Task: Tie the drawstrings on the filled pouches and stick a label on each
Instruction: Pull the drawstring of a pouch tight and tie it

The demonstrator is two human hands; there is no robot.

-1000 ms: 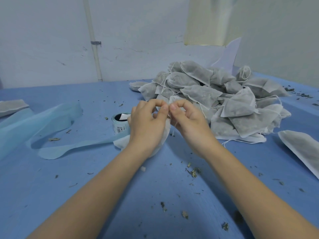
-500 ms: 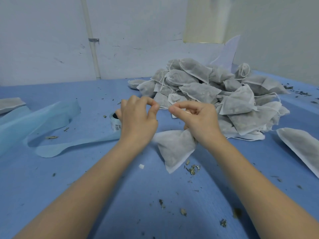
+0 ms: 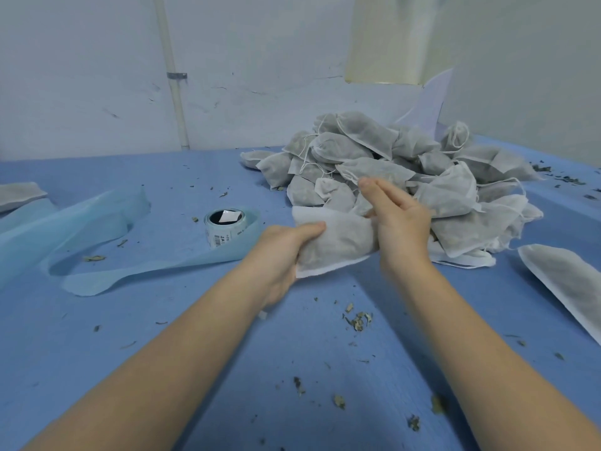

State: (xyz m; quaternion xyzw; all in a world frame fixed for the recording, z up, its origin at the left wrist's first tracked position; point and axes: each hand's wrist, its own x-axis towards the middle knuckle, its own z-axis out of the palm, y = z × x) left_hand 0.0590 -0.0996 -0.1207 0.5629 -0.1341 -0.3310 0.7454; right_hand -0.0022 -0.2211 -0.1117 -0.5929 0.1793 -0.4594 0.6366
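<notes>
Gripping the near left end of a filled white non-woven fabric pouch (image 3: 338,245), my left hand (image 3: 279,255) has its thumb lying along the top edge and its fingers tucked underneath, so it is clenched on that pouch. The pouch sits at about 12 o'clock from my forearms, low over the blue fabric-covered tabletop (image 3: 309,385), with its grey contents showing through the cloth; I cannot tell whether it is resting on the surface or lifted just clear of it.

My right hand (image 3: 398,219) is at the pouch's right end, fingers straight and pressed together, pointing toward 11 o'clock; it looks released and flat, its heel touching the pouch, though the motion blur leaves me unsure whether anything is pinched at the fingertips.

Just beyond it, from 12 to 2 o'clock, lies the heaped pile of grey filled drawstring pouches (image 3: 406,177), thin white strings looping out of several mouths. One more flat filled pouch (image 3: 566,284) lies apart at 3 o'clock by the frame's edge.

At 10 o'clock, near the left hand, stands a small roll of printed white labels (image 3: 224,227), with its pale blue backing strip (image 3: 107,236) trailing in loose loops toward 9 o'clock. Dry greenish herb crumbs (image 3: 357,319) are scattered over the tabletop between and around my forearms.
</notes>
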